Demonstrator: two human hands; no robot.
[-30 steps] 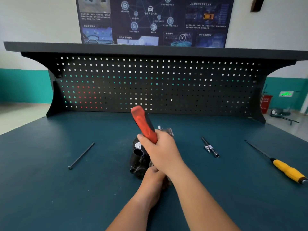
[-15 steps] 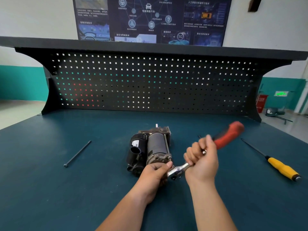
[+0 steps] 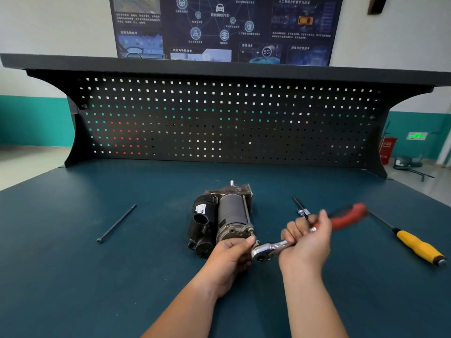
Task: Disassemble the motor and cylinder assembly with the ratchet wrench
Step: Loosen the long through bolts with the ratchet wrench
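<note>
We see two bare forearms reaching forward from the lower edge over a dark teal table (image 3: 73, 276). The grey and black metal motor and cylinder assembly (image 3: 227, 213) lies at the table's centre, one end toward us. The left hand (image 3: 229, 254) sits at that near end, its grip curled around the housing, thumb beside the chrome head of the red-handled ratchet wrench (image 3: 264, 251). The right hand (image 3: 305, 242) is raised just to the right, its grip wrapped round the wrench shaft, and the blurred red handle angles up and right. A long black bolt (image 3: 116, 223) lies well left, and a yellow-handled screwdriver (image 3: 418, 246) lies far right.
</note>
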